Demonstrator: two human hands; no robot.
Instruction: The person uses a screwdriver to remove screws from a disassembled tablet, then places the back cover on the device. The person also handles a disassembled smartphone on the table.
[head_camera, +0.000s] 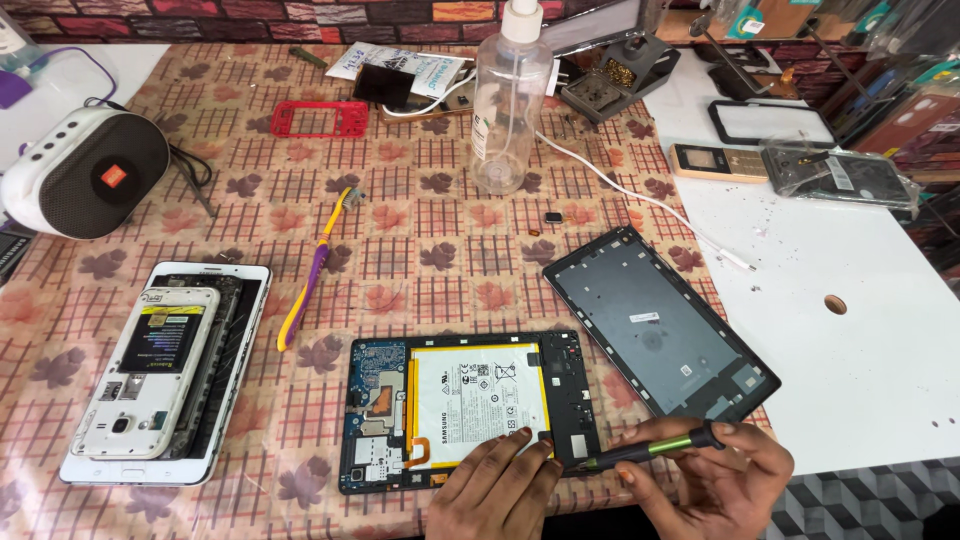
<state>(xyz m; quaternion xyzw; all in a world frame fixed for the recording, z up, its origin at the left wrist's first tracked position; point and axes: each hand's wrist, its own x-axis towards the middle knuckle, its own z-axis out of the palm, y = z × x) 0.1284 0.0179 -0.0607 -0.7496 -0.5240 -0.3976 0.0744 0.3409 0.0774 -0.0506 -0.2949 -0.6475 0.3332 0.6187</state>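
Left hand lay open, fingers flat on the opened tablet — right hand closed around a green-banded screwdriver, tip at the tablet's lower right edge.

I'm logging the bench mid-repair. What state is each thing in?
Tablet: opened, back off, battery and board exposed.
Back cover: removed, lying inside-up beside the tablet.
White phone: back off, battery showing.
Spray bottle: upright, capped.
Screwdriver: held in right hand.
Left hand: resting on the tablet.
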